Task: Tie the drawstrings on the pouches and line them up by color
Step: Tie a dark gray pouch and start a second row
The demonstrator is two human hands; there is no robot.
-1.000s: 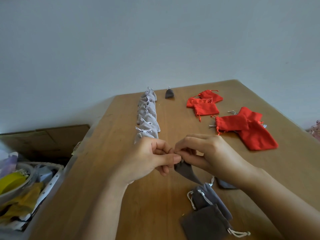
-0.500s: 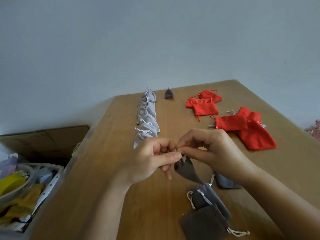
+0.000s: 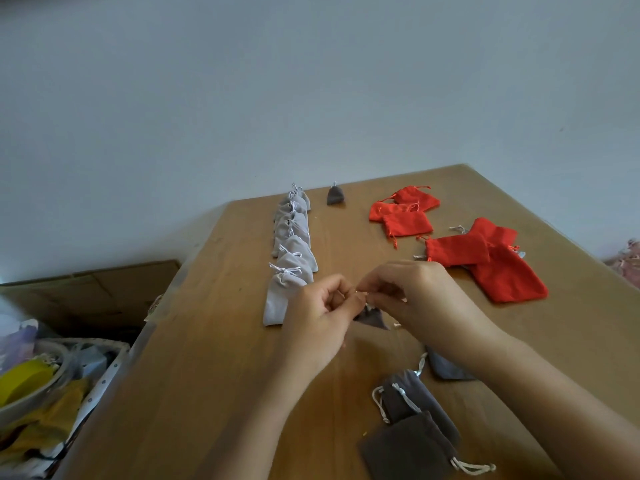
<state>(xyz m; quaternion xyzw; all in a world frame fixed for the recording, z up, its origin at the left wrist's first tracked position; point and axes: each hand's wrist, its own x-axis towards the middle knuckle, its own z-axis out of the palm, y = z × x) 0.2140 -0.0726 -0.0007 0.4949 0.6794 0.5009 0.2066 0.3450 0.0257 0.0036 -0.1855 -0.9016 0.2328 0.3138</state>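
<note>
A small dark grey pouch [image 3: 371, 317] hangs between my hands above the wooden table [image 3: 221, 358]. My left hand [image 3: 318, 320] and my right hand [image 3: 415, 296] each pinch its pale drawstring at the pouch's neck, fingertips almost touching. A row of several tied light grey pouches [image 3: 291, 244] runs away along the table's left part. One tied dark grey pouch [image 3: 335, 195] stands at the far edge. Untied dark grey pouches [image 3: 412, 424] lie near me on the right; another [image 3: 446, 367] is half hidden under my right forearm.
Several red pouches [image 3: 485, 258] lie scattered at the right, more red pouches [image 3: 405, 211] behind them. Left of the table sit a cardboard box [image 3: 93, 292] and a bin of clutter [image 3: 41, 386]. A pale wall rises behind.
Both hands have lifted the dark grey pouch slightly higher and further from me, still working its drawstring. The other pouches have not moved.
</note>
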